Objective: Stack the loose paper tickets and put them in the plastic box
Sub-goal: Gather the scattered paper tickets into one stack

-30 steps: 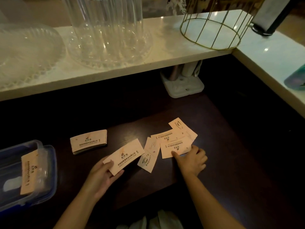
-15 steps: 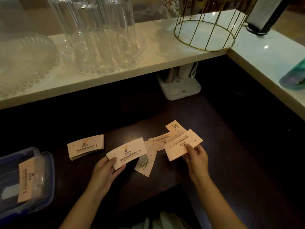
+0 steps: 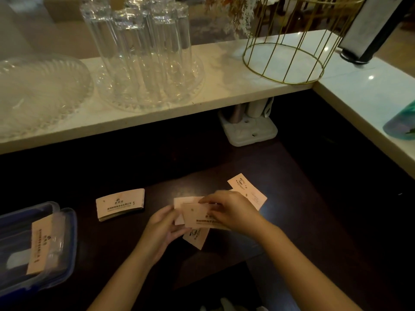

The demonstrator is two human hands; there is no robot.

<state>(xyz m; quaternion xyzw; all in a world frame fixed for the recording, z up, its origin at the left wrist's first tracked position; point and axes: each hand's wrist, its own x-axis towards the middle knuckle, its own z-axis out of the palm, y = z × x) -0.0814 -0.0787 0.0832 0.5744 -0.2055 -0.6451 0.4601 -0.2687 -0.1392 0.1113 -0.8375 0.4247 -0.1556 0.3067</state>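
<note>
My left hand and my right hand meet over the dark counter, both gripping a small bunch of pale pink paper tickets. The right hand lays its ticket on top of the left hand's one. Loose tickets lie on the counter behind the right hand, and another loose ticket sticks out below the hands. A neat ticket stack rests to the left. At the far left stands the clear plastic box with a blue rim, with tickets inside it.
A pale stone shelf runs above the counter with a glass tray of tumblers, a ribbed glass dish and a gold wire basket. A white holder sits under the shelf. A teal object lies at the right edge.
My right hand lifted a ticket off the loose pile and carried it left to the ticket in my left hand. The two hands have come together.
</note>
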